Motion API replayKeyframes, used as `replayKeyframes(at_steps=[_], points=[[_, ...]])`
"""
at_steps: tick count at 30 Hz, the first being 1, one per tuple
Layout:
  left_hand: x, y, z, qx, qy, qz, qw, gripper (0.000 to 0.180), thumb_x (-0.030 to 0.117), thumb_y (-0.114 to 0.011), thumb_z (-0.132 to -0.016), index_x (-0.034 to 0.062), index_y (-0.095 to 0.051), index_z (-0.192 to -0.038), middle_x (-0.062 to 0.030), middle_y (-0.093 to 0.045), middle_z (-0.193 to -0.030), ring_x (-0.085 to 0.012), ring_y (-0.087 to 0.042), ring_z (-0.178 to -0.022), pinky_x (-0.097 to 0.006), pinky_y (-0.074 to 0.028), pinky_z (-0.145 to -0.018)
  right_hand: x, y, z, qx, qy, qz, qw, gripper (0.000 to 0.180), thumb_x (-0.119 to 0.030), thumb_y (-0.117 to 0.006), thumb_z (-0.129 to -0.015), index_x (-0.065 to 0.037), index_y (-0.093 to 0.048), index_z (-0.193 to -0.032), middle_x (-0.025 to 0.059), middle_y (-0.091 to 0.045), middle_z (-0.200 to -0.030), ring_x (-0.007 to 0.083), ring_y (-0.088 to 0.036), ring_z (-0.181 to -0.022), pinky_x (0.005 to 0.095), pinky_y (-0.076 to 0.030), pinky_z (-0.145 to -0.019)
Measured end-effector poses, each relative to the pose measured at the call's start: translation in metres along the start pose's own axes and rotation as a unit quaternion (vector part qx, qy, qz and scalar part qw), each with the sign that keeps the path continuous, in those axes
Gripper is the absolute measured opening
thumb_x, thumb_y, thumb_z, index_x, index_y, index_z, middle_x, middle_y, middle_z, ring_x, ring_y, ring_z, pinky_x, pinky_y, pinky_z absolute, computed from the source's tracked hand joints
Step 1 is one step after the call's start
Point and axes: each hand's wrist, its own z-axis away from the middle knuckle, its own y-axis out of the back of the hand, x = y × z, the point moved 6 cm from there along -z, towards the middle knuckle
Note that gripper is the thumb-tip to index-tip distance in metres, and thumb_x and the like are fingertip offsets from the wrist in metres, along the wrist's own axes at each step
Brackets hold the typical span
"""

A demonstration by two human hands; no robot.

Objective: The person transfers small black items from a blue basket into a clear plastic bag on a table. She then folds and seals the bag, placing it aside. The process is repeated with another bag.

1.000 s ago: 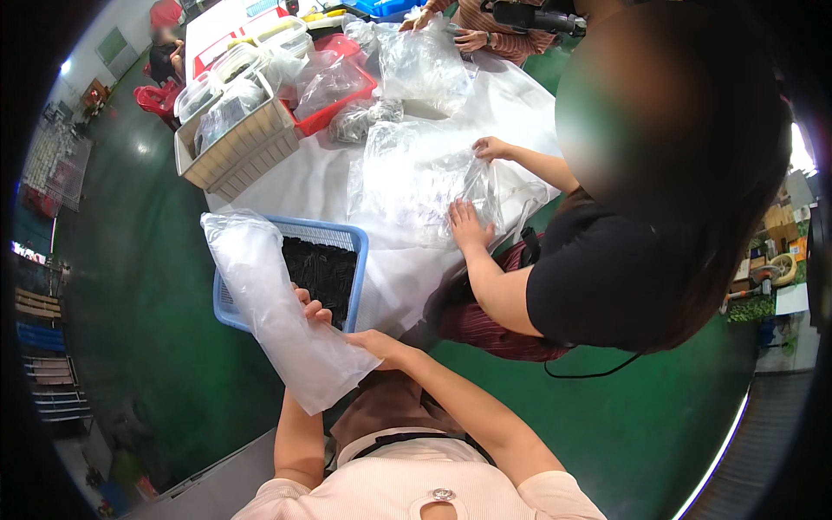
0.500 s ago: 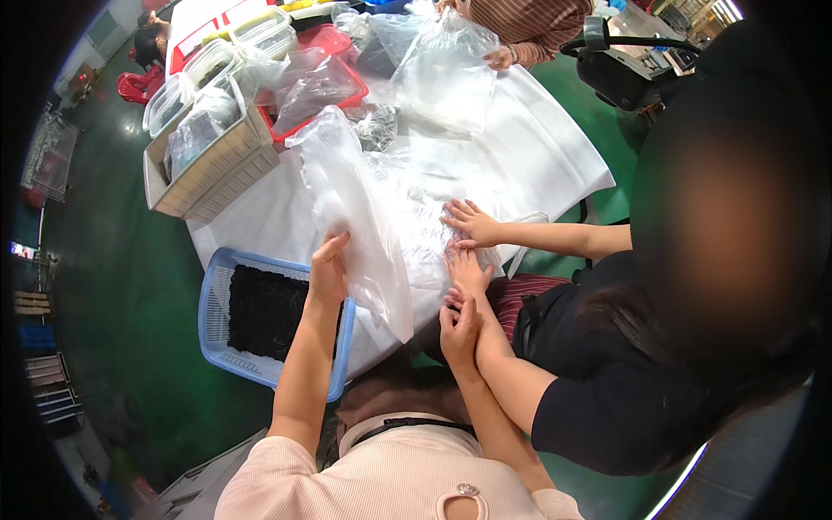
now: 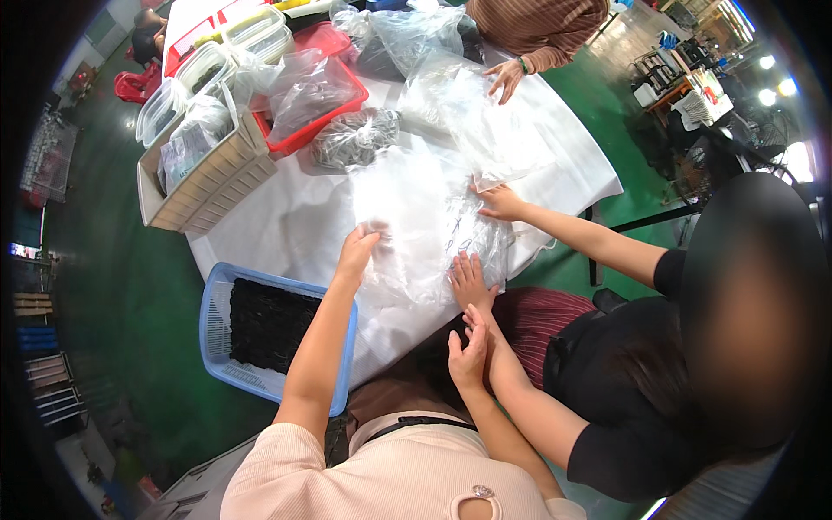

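Note:
My left hand [image 3: 357, 253] pinches the near-left edge of a thin clear plastic bag [image 3: 394, 204], which lies mostly flat over the white-covered table. Close to the table's front edge, my right hand [image 3: 469, 354] holds nothing, its thumb and fingers apart, right beside a co-worker's forearm [image 3: 511, 368]. That co-worker's nearer hand [image 3: 471, 279] rests spread on a plastic bag with handwriting [image 3: 481, 230]; the farther hand [image 3: 503, 204] touches its upper part. Below my left forearm stands a light-blue basket [image 3: 211, 321] with a dark black mass [image 3: 267, 319] inside.
A beige basket [image 3: 204, 186] and a red tray [image 3: 355, 100] hold bagged items at the far left, beside clear tubs [image 3: 260, 35]. A bag of grey stuff [image 3: 355, 137] lies near them. Across the table, another person's hand [image 3: 507, 78] hovers by clear bags [image 3: 503, 130].
The plastic bag in my left hand has come down from upright to flat, and that hand moved right. The seated co-worker leaned back right; the person across moved a hand off the bags.

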Motion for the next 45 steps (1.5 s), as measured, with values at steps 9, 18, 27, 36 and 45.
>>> replayKeyframes(at_steps=[9,18,27,36,45], points=[[-0.063,0.019,-0.065,0.045,0.02,-0.451,0.891,0.035,0.023,-0.048,-0.075,0.0065,-0.063,-0.101,-0.0228,-0.062,-0.099,-0.0385,-0.057,-0.097,-0.044,-0.043,-0.085,0.011,-0.008,-0.03,0.031,0.044,0.08,0.995,0.052,0.0,-0.055,-0.073,0.0,-0.042,-0.123,0.0208,-0.043,-0.12,0.0355,-0.04,-0.115,0.041,-0.032,-0.099],[-0.053,0.017,-0.057,0.063,0.034,-0.447,0.892,0.036,0.027,-0.05,-0.076,0.0085,-0.062,-0.105,-0.0197,-0.063,-0.099,-0.0371,-0.057,-0.098,-0.042,-0.043,-0.086,0.056,-0.009,-0.113,0.036,0.057,0.187,0.98,0.057,-0.006,-0.06,-0.072,-0.004,-0.041,-0.125,0.0256,-0.037,-0.125,0.0412,-0.035,-0.119,0.0457,-0.029,-0.101],[-0.106,0.063,-0.093,0.072,0.042,-0.372,0.924,0.035,0.028,-0.054,-0.076,0.0065,-0.063,-0.102,-0.0189,-0.064,-0.095,-0.0351,-0.06,-0.093,-0.039,-0.045,-0.082,0.009,-0.02,-0.239,0.04,0.121,0.243,0.962,0.066,-0.013,-0.065,-0.072,-0.007,-0.036,-0.131,0.0261,-0.032,-0.13,0.0414,-0.032,-0.122,0.0454,-0.031,-0.1],[-0.056,0.049,-0.054,0.131,0.028,-0.407,0.904,0.047,0.025,-0.061,-0.077,-0.0025,-0.053,-0.114,-0.0211,-0.059,-0.108,-0.0353,-0.057,-0.1,-0.04,-0.043,-0.085,-0.005,-0.076,-0.351,0.012,0.128,0.455,0.881,0.08,-0.014,-0.062,-0.073,-0.013,-0.02,-0.141,0.027,-0.014,-0.142,0.0433,-0.026,-0.127,0.0574,-0.024,-0.1],[0.081,-0.086,-0.066,0.17,-0.176,-0.384,0.89,0.056,0.013,-0.062,-0.081,0.004,-0.038,-0.131,-0.016,-0.046,-0.128,-0.0278,-0.045,-0.116,-0.038,-0.038,-0.094,-0.036,0.062,-0.435,-0.175,-0.035,-0.283,0.943,0.051,0.002,-0.041,-0.08,-0.001,-0.039,-0.131,0.0237,-0.05,-0.123,0.036,-0.058,-0.101,0.0402,-0.052,-0.074]])
